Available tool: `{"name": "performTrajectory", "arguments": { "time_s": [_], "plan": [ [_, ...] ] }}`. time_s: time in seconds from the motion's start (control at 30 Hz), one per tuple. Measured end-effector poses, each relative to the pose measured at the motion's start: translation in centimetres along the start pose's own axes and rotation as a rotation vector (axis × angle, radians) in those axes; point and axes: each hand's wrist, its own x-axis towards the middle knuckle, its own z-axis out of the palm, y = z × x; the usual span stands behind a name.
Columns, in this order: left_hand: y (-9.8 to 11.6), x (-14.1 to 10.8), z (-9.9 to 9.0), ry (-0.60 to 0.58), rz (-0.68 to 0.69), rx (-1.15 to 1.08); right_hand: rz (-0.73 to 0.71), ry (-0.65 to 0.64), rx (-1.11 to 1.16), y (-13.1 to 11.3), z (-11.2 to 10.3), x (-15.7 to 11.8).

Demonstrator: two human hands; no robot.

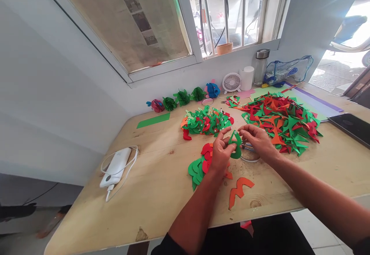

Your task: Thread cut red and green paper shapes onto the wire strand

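My left hand (pixel 222 151) pinches a green paper cutout (pixel 237 151) with curved edges between thumb and fingers, holding it upright above the table. Close against its upper right side is my right hand (pixel 257 141), thumb and fingertips pressed together; what they grip is too small to make out. Below the right hand lies a partly hidden object with a white rim (pixel 250 160). Left of my left hand, green cutouts (pixel 196 172) and red cutouts (pixel 206 157) lie in a loose pile. An orange wavy cutout (pixel 239 191) lies near the table's front edge.
Behind the hands are a heap of small green and red pieces (pixel 206 122) and a larger heap of paper scraps (pixel 283 122). Folded paper figures (pixel 182 97), a small fan (pixel 231 82) and a glass bottle (pixel 261 68) line the wall. A power bank (pixel 115 166) lies left, a phone (pixel 351 127) right.
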Motion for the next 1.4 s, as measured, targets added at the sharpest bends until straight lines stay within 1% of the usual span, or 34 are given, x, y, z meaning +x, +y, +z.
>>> {"name": "performTrajectory", "arguments": {
  "time_s": [0.13, 0.3, 0.4, 0.53, 0.77, 0.9, 1.03, 1.13, 1.27, 1.4],
  "plan": [
    [-0.1, -0.1, 0.1, -0.04, -0.027, 0.011, 0.02, -0.042, 0.057, -0.1, 0.0, -0.2],
    [-0.5, 0.1, 0.0, -0.102, -0.037, 0.101, 0.07, -0.082, 0.151, -0.5, -0.1, -0.4],
    [-0.9, 0.2, -0.2, -0.138, -0.005, 0.164, 0.082, -0.078, 0.173, -0.6, -0.1, -0.4],
    [-1.5, 0.4, -0.4, -0.153, 0.03, 0.229, 0.075, -0.064, 0.184, -0.8, -0.1, -0.5],
    [-1.3, 0.1, -0.3, -0.181, 0.054, 0.28, 0.04, -0.032, 0.124, -0.7, -0.3, -0.4],
    [-1.1, -0.1, -0.1, -0.185, 0.074, 0.303, -0.005, -0.043, 0.096, -0.3, -0.4, -0.2],
    [-1.1, -0.2, -0.2, -0.164, 0.118, 0.397, -0.04, -0.024, 0.094, -0.4, -0.4, -0.3],
    [-1.2, -0.3, -0.2, -0.163, 0.158, 0.462, -0.055, -0.003, 0.098, -0.6, -0.3, -0.4],
    [-1.4, -0.3, -0.4, -0.162, 0.197, 0.514, -0.063, -0.005, 0.101, -0.6, -0.3, -0.4],
    [-1.7, -0.1, -0.5, -0.152, 0.208, 0.533, -0.085, 0.011, 0.075, -0.6, -0.3, -0.4]
  ]
}}
